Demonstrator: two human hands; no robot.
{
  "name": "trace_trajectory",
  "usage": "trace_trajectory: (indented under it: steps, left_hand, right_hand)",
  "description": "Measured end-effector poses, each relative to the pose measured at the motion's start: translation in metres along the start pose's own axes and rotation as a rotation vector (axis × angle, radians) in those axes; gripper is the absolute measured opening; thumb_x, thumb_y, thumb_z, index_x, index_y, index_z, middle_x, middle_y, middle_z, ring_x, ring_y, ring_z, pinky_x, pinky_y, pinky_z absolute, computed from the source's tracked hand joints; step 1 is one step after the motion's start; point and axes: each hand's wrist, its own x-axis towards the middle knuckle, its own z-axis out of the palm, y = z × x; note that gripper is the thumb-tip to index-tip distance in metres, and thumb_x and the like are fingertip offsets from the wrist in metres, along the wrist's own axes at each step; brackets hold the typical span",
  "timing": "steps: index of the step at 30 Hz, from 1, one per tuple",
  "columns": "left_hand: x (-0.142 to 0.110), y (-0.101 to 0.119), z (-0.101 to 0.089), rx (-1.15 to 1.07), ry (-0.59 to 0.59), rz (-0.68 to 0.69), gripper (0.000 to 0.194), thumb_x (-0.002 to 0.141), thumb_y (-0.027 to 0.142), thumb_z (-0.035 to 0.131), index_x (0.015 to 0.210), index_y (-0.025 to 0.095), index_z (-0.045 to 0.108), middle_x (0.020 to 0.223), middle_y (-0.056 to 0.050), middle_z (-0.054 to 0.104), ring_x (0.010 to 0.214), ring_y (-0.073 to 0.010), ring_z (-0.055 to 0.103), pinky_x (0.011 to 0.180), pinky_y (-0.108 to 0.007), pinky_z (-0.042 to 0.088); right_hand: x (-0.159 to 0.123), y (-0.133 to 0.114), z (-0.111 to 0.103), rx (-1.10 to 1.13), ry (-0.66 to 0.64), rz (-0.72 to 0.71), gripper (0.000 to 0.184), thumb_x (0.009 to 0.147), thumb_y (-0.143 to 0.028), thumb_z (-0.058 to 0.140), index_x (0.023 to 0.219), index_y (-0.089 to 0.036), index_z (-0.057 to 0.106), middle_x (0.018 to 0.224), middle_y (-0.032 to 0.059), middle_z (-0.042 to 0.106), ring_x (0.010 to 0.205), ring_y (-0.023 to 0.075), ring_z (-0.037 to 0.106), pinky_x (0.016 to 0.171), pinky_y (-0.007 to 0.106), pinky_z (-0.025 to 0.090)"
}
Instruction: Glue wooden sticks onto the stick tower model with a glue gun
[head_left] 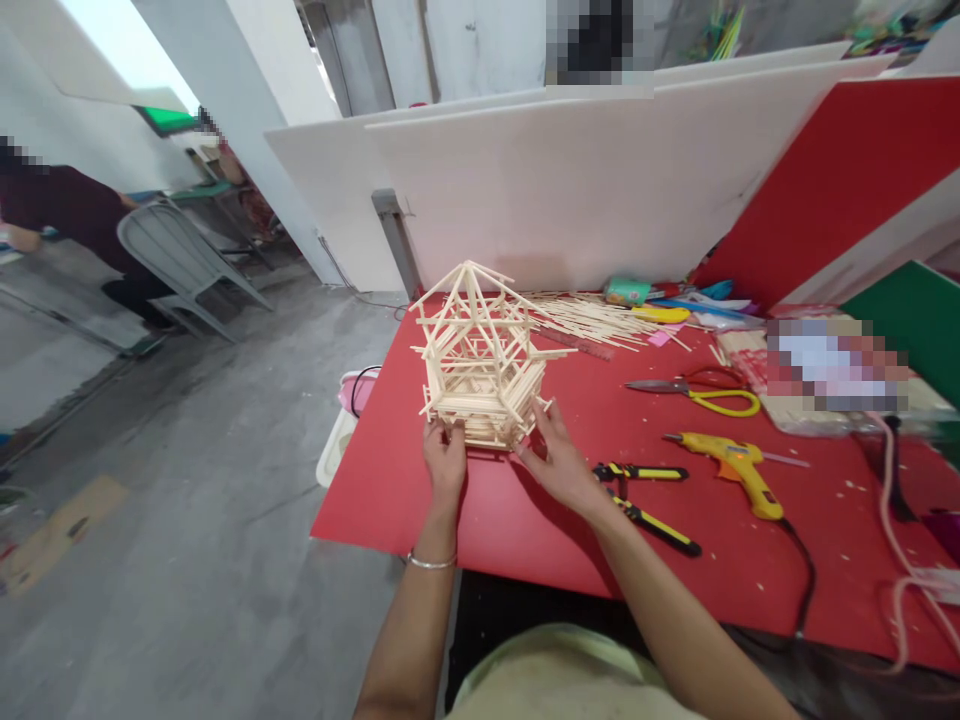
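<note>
A model pavilion (480, 405) built of thin pale wooden sticks stands on the red table (405, 480), with a pointed open-frame roof and a many-sided stacked base. My left hand (445, 455) grips the base at its near left corner, thumb against the sticks and fingers partly hidden. At the near right corner, my right hand (556, 460) holds the base between thumb and fingers. To the right of that hand lie black-and-yellow pliers (652, 500), partly covered by my forearm. A yellow glue gun (731, 465) rests farther right, a glue stick in its back end.
Scissors (701, 392) with a yellow handle lie beyond the glue gun. Loose sticks (592, 320) are heaped at the back, near a green can (627, 291). White boards (585, 180) stand behind the table. A person (67, 215) sits at far left by a grey chair (180, 250).
</note>
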Motion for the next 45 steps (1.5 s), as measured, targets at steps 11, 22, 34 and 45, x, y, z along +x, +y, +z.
trace_trajectory:
  steps: [11, 22, 34, 45]
  left_hand:
    - [0.001, -0.001, 0.000, 0.014, -0.026, 0.006, 0.019, 0.089, 0.036, 0.064, 0.079, 0.019, 0.064, 0.090, -0.004, 0.064, 0.091, -0.0198, 0.059, 0.088, -0.033, 0.048]
    - [0.000, -0.003, 0.000, 0.020, -0.034, 0.018, 0.021, 0.091, 0.037, 0.064, 0.081, 0.019, 0.064, 0.094, -0.005, 0.065, 0.094, -0.0200, 0.060, 0.091, -0.033, 0.047]
    - [0.000, -0.004, 0.001, 0.010, -0.025, -0.006, 0.022, 0.091, 0.037, 0.065, 0.079, 0.019, 0.062, 0.091, -0.004, 0.061, 0.091, -0.0193, 0.058, 0.088, -0.033, 0.047]
    - [0.000, -0.005, 0.001, 0.006, -0.042, 0.004, 0.020, 0.092, 0.038, 0.064, 0.089, 0.019, 0.068, 0.096, -0.005, 0.065, 0.094, -0.0196, 0.061, 0.090, -0.032, 0.047]
  right_hand:
    - [0.000, 0.002, 0.003, -0.003, 0.004, -0.026, 0.086, 0.095, -0.052, 0.059, 0.166, -0.029, 0.017, 0.175, 0.0086, 0.003, 0.160, 0.0280, -0.006, 0.127, 0.057, 0.018]
    - [0.000, 0.009, 0.007, -0.018, 0.022, -0.032, 0.080, 0.093, -0.058, 0.060, 0.162, -0.027, 0.033, 0.175, 0.0105, 0.005, 0.160, 0.0309, 0.001, 0.127, 0.056, 0.018]
    - [0.000, 0.010, 0.007, -0.032, -0.010, 0.010, 0.074, 0.092, -0.053, 0.061, 0.159, -0.026, 0.041, 0.174, 0.0118, -0.007, 0.158, 0.0353, 0.018, 0.127, 0.054, 0.021]
    - [0.000, 0.008, 0.007, -0.028, 0.010, 0.005, 0.074, 0.091, -0.051, 0.063, 0.158, -0.026, 0.043, 0.174, 0.0123, -0.005, 0.158, 0.0354, 0.019, 0.127, 0.053, 0.023]
